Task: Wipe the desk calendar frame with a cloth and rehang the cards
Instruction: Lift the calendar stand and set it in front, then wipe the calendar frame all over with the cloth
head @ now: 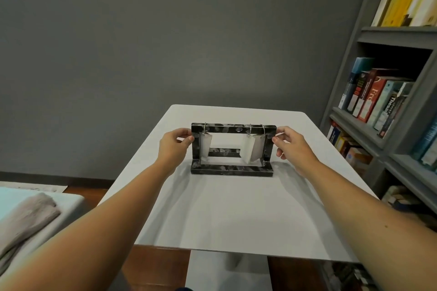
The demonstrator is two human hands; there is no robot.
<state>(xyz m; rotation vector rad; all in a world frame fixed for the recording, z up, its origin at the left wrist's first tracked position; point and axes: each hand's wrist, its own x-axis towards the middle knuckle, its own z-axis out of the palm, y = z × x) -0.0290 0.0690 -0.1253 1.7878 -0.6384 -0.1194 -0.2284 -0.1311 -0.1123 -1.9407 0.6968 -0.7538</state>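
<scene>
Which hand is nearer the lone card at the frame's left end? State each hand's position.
Left. The left hand grips the frame at its left post, beside that card; the right hand holds the opposite post, past two other cards.

Bare left hand point(173, 149), bare right hand point(293, 146); short nails; forearms bare; small mole point(386, 226) on right forearm point(354, 203).

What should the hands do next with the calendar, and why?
Probably the left hand should unhook the leftmost card while the right hand steadies the calendar frame. Cards hang on rings from the top bar, and both hands only pinch the frame's sides, so wiping round the cards would likely be awkward.
</scene>
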